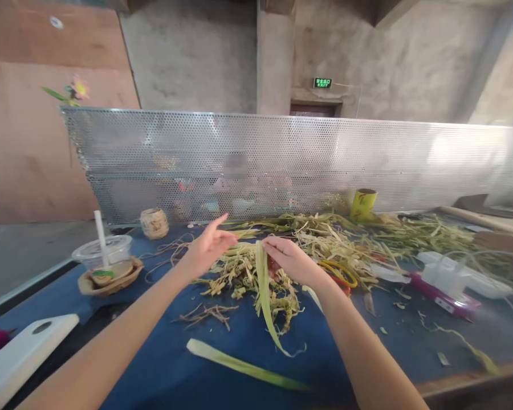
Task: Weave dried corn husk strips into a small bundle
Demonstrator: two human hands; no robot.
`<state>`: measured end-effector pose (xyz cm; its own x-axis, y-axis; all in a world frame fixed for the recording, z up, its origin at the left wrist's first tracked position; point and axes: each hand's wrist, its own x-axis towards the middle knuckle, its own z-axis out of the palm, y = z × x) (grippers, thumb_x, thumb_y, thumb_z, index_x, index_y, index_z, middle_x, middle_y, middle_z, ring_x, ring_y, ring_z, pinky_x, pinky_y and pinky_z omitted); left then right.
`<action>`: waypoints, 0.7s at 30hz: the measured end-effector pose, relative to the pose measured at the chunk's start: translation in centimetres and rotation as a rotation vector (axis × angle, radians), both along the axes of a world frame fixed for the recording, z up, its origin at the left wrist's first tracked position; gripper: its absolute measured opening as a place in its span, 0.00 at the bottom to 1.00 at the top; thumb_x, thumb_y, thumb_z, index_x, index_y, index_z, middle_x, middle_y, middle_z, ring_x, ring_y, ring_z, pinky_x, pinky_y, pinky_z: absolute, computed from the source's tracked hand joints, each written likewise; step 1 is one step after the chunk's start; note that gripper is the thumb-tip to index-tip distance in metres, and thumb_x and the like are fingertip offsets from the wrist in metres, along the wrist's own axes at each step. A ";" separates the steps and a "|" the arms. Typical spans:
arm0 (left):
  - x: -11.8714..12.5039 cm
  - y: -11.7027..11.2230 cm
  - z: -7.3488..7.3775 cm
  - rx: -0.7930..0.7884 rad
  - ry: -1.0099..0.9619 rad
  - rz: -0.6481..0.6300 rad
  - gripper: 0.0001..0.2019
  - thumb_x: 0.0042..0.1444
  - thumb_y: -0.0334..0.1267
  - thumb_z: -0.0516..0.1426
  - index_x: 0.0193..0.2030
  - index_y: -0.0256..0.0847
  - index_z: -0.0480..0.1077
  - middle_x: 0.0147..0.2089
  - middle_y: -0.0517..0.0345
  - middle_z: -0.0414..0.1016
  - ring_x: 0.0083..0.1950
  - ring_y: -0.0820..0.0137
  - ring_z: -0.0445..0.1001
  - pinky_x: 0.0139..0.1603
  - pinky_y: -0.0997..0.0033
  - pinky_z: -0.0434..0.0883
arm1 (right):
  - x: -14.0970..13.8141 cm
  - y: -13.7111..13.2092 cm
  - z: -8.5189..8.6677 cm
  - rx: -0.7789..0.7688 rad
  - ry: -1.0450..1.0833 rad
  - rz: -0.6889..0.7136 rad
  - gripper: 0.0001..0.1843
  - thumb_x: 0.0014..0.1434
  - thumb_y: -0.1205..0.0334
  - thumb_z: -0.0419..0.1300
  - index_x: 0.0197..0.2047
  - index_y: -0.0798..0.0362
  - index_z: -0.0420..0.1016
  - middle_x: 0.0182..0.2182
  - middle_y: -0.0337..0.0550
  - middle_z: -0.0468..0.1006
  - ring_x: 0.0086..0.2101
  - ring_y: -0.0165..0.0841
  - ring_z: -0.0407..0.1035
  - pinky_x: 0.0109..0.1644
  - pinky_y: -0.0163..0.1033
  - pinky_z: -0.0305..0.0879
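My right hand (283, 257) pinches the upper end of a long pale-green husk strip (264, 285), which hangs down and curls toward the table. To its left, my left hand (208, 246) is raised with the fingers apart and nothing in it. Below and behind both hands lies a heap of dried husk pieces (235, 270). Another flat green strip (239, 363) rests on the blue table in front of me. A few thin brown twigs (214, 313) lie left of the hanging strip. The fingertips of my right hand are partly hidden by the strip.
A clear cup with a straw (103, 256) stands in a shallow basket at left, near a twine ball (154, 222) and a white phone-like object (36, 347). At right are yellow-handled scissors (340, 273), a yellow tube (363, 205) and a purple power strip (447, 297). A perforated metal screen (222, 142) rises behind.
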<state>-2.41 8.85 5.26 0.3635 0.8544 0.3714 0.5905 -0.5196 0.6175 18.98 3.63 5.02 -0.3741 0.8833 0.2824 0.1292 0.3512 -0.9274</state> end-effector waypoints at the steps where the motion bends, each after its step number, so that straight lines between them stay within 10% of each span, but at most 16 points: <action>1: 0.5 -1.6 0.1 -0.026 -0.112 -0.124 0.34 0.57 0.49 0.49 0.67 0.49 0.37 0.51 0.54 0.74 0.51 0.67 0.72 0.48 0.66 0.68 | -0.4 -0.4 0.1 -0.004 -0.042 0.015 0.11 0.62 0.62 0.46 0.28 0.53 0.62 0.16 0.33 0.65 0.14 0.24 0.61 0.17 0.29 0.59; 6: 1.5 -6.0 -0.2 -0.115 -0.315 -0.171 0.39 0.54 0.41 0.55 0.68 0.44 0.38 0.45 0.50 0.77 0.44 0.66 0.75 0.46 0.62 0.71 | -2.0 -1.8 0.1 0.026 -0.285 0.030 0.13 0.62 0.65 0.45 0.26 0.52 0.62 0.13 0.33 0.67 0.11 0.24 0.59 0.16 0.29 0.57; 15: 0.5 -7.0 -0.7 -0.146 -0.336 -0.132 0.39 0.51 0.36 0.57 0.67 0.47 0.42 0.34 0.57 0.74 0.29 0.70 0.73 0.23 0.73 0.72 | -3.1 -2.7 -0.8 0.115 -0.417 -0.013 0.13 0.60 0.67 0.45 0.24 0.51 0.61 0.11 0.32 0.66 0.12 0.24 0.60 0.20 0.30 0.58; 21: 0.2 -7.1 -1.9 0.016 -0.214 -0.142 0.38 0.52 0.31 0.54 0.67 0.48 0.40 0.32 0.60 0.71 0.29 0.72 0.71 0.28 0.73 0.72 | -3.8 -3.3 -0.5 0.171 -0.533 -0.074 0.14 0.57 0.68 0.46 0.20 0.52 0.57 0.11 0.31 0.61 0.13 0.24 0.60 0.20 0.30 0.56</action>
